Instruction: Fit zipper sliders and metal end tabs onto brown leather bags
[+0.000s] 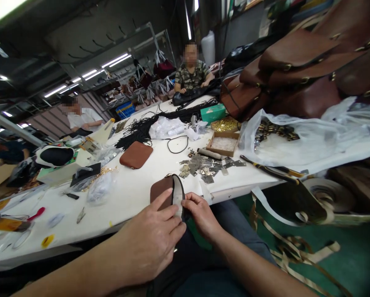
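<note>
A small brown leather pouch (161, 192) with a pale lining and dark edge is held at the near edge of the white table, its mouth spread apart. My left hand (152, 235) lies over its front, with the index finger stretched along the leather and the other fingers curled at the opening. With thumb and index finger, my right hand (200, 212) pinches the pouch's right rim. Part of the pouch is hidden behind my fingers. Farther back on the table lies another brown pouch (136, 155), flat. A heap of small metal plates (200, 166) is spread just beyond my hands.
Pliers (270, 168) with yellow-black handles lie at the table's right edge. Behind the plates is a cardboard tray (223, 142). Brown leather bags (296, 74) are piled at right; black cords (135, 132) lie farther back. A person (191, 70) sits across the table.
</note>
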Available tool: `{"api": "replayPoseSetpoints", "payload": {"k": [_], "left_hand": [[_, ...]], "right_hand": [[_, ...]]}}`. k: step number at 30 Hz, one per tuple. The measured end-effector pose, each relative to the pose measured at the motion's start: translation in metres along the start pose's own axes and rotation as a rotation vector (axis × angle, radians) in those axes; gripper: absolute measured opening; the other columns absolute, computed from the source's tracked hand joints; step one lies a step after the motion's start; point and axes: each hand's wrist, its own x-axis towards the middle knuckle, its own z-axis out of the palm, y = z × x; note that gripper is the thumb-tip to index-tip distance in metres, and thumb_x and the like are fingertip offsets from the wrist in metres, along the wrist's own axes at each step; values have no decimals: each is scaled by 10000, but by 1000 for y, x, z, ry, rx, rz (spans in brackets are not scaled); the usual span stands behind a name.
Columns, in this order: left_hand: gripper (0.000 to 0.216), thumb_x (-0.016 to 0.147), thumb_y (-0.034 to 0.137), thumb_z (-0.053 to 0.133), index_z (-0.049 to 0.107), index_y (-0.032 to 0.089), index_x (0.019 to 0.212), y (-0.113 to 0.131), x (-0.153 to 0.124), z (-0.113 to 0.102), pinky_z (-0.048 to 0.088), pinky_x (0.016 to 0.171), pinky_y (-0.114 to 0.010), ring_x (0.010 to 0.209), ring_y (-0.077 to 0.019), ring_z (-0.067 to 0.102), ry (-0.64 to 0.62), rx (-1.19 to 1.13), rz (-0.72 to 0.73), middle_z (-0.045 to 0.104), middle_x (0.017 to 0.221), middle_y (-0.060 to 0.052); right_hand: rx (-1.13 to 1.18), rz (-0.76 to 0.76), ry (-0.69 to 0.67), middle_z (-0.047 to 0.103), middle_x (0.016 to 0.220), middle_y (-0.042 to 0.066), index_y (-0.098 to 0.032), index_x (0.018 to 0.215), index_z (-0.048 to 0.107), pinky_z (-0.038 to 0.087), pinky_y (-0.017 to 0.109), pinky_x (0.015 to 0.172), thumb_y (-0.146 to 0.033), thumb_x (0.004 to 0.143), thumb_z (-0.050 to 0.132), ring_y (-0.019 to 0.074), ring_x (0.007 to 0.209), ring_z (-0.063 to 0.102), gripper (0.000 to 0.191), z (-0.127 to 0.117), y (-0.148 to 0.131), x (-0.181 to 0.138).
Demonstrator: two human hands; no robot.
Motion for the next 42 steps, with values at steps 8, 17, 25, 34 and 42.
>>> {"api": "replayPoseSetpoints", "payload": {"k": [8, 17, 25, 34, 42], "left_hand": [[145, 1012, 128, 533, 636, 183, 926, -48, 42, 65, 413, 662, -332, 896, -212, 598, 67, 93, 205, 684, 891, -59], [190, 1004, 158, 559, 676, 119, 1149, -25, 47, 151, 516, 1100, -426, 1368, -290, 540, 90, -210, -183, 638, 1408, -165], [771, 894, 499, 714, 464, 141, 1529, -21, 34, 142, 392, 1246, -496, 1593, -330, 267, -39, -558, -268, 334, 1677, -229], [729, 888, 516, 723, 503, 223, 1518, -31, 30, 147, 401, 1215, -537, 1578, -382, 287, 10, -626, -218, 354, 1659, -246], [1090, 605, 655, 910, 511, 173, 1497, -26, 32, 149, 360, 1198, -586, 1561, -438, 290, -10, -528, -202, 368, 1633, -300]], "right_hand": [[-62, 30, 187, 454, 645, -69, -207, 794, 595, 292, 245, 544, -431, 853, 727, 113, 590, 357, 267, -50, 21, 5], [-228, 40, 394, 650, 675, -27, -232, 943, 564, 408, 271, 525, -563, 807, 764, 155, 542, 529, 410, -66, 48, 18], [-480, 69, 376, 653, 654, -32, -241, 938, 573, 413, 273, 520, -559, 875, 691, 165, 531, 541, 346, -66, 38, 21], [-1332, -100, 366, 748, 891, 21, -264, 1001, 771, 455, 316, 715, -522, 928, 655, 192, 740, 665, 292, -99, -34, 50], [-1676, -84, 323, 722, 999, 32, -294, 1114, 759, 425, 323, 688, -452, 866, 695, 205, 801, 644, 301, -117, -44, 94]]}}
